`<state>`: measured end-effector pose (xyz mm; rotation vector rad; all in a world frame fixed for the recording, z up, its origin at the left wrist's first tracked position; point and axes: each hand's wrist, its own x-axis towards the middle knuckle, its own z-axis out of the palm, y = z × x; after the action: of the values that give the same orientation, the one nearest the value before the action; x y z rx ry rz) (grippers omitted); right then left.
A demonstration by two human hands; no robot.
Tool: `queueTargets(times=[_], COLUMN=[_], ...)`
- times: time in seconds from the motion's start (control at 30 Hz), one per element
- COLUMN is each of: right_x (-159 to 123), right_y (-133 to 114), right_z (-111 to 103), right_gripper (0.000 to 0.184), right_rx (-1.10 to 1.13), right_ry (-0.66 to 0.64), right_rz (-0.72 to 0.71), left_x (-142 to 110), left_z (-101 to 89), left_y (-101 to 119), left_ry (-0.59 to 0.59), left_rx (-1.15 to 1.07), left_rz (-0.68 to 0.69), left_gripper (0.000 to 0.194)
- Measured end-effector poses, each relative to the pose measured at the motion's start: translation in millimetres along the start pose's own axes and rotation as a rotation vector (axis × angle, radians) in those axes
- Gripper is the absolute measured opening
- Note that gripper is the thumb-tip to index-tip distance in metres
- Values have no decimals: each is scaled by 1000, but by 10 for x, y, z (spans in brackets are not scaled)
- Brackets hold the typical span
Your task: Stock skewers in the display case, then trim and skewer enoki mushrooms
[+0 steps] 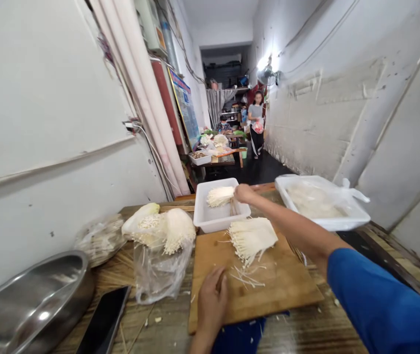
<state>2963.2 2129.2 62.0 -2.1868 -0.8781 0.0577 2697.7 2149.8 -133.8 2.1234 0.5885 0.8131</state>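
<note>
My right hand (244, 193) reaches out over the near right wall of a white plastic tray (203, 216). It grips one end of a bunch of enoki mushrooms (220, 196), which hangs low inside the tray with its caps pointing left. On the wooden cutting board (287, 287) lies another bunch of enoki (256, 237), and a few loose strands (248, 280) are scattered in front of it. My left hand (213, 295) rests on the left part of the board, fingers curled in, with nothing visible in it.
Left of the board, enoki bunches (180, 228) lie on a clear plastic bag (158, 275). Nearby are another bagged bunch (102, 238), a phone (102, 322) and a steel basin (36, 300). A bag-covered white tray (320, 199) stands at right. Further back, a person (256, 120) holds a bag.
</note>
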Motion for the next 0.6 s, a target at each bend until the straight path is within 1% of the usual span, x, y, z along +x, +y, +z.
queueTargets(times=[0.07, 0.13, 0.2, 0.23, 0.27, 0.33, 0.4, 0.5, 0.6], right_x=[-272, -660, -1094, -1299, -1481, -1753, -1892, -1894, -1746], right_y=[283, 627, 977, 1142, 1296, 1558, 1757, 1956, 2085], right_z=[-369, -717, -962, -1031, -1062, -1036, -945, -803, -700], right_gripper=[22, 28, 30, 29, 27, 24, 24, 24, 27], right_rx=[-52, -131, -290, -377, -452, -534, -535, -479, -398], right_ry=[-128, -246, -325, -341, -338, -305, -281, -270, -271], right_rz=[25, 33, 44, 60, 85, 146, 186, 228, 299], left_x=[4, -2, -14, -17, -14, 16, 89, 272, 497], left_z=[-27, -41, -43, -37, -26, 23, 123, 378, 699], left_y=[37, 44, 57, 82, 125, 276, 489, 799, 967], left_ry=[-7, -14, -2, 10, 21, 22, -15, -107, -197], left_rx=[20, 56, 111, 147, 185, 262, 339, 478, 598], left_rz=[21, 51, 84, 109, 146, 259, 399, 579, 687], left_gripper=[35, 36, 36, 36, 36, 35, 36, 46, 62])
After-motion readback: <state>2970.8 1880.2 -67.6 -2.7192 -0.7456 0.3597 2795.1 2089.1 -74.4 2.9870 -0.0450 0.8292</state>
